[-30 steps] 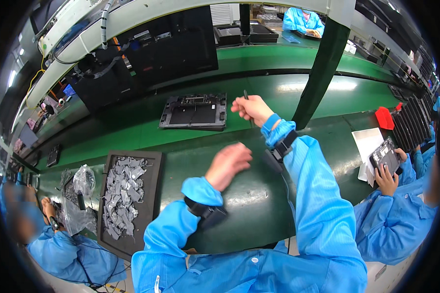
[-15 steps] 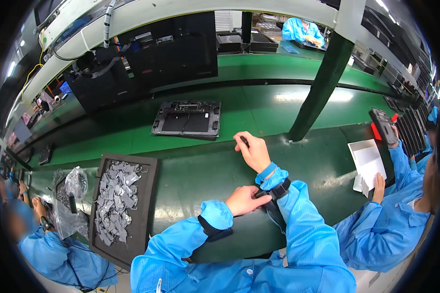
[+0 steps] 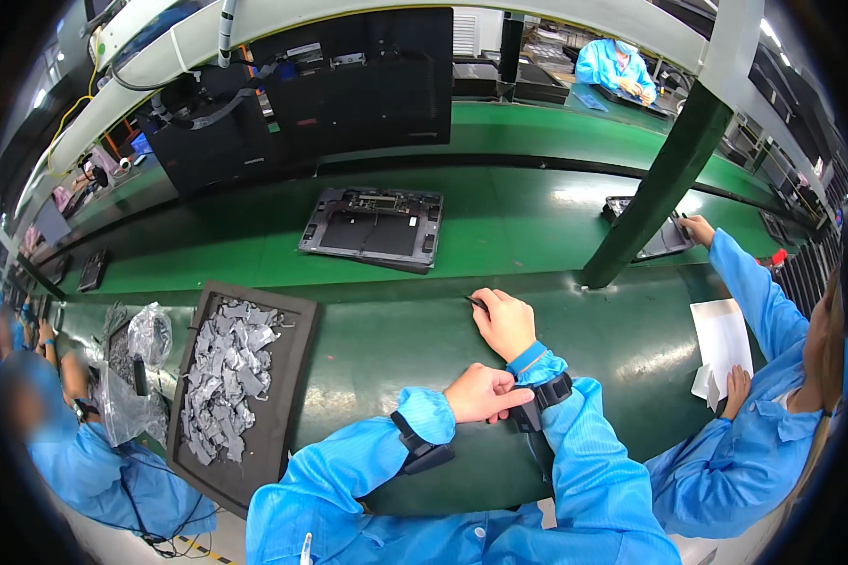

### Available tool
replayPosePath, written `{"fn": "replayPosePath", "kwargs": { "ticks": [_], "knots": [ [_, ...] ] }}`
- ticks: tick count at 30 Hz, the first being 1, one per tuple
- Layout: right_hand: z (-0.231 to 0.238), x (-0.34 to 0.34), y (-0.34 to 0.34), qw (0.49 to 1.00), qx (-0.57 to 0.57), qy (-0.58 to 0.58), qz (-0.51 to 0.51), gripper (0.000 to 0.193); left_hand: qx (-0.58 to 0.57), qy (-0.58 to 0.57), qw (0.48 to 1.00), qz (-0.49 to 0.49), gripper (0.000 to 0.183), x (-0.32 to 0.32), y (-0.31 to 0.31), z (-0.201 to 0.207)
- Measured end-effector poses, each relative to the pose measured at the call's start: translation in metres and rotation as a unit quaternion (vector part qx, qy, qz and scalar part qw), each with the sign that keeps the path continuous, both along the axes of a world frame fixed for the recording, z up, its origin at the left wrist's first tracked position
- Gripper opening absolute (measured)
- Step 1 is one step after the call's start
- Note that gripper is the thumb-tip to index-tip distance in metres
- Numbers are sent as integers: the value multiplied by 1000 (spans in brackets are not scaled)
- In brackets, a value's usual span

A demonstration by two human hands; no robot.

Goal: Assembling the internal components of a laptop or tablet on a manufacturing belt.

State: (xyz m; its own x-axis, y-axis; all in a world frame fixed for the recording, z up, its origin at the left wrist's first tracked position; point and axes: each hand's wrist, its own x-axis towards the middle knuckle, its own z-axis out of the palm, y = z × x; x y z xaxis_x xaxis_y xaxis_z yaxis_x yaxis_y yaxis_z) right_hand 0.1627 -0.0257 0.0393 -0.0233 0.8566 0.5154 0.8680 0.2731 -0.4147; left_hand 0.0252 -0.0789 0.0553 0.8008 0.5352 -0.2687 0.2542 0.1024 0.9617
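Observation:
My right hand rests on the green bench top and pinches a thin dark tool between thumb and fingers. My left hand is curled against my right wrist, its fingers touching the black wrist strap over the blue sleeve cuff. A dark flat device chassis lies open on the green conveyor belt beyond my hands, apart from them.
A black tray of several small silver parts lies to my left. A clear plastic bag sits beside it near a co-worker's arm. A green post rises at right. The right co-worker's hand reaches another chassis; white paper lies nearby.
My right hand came down from the raised position to the bench, still holding the tool. My left hand moved across to my right wrist. The chassis has travelled right along the belt.

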Motion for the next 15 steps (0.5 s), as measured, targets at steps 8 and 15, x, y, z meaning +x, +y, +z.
{"fn": "replayPosePath", "kwargs": {
  "ticks": [8, 15],
  "knots": [
    [8, -2, 1, 998, -7, 59, -4, 13, 141, -44, 989, -1, 46, 0, -1, -3],
    [-1, -1, 10, 997, -20, 74, -8, 15, 147, -49, 988, 6, 44, 1, 7, -11]
  ]
}}
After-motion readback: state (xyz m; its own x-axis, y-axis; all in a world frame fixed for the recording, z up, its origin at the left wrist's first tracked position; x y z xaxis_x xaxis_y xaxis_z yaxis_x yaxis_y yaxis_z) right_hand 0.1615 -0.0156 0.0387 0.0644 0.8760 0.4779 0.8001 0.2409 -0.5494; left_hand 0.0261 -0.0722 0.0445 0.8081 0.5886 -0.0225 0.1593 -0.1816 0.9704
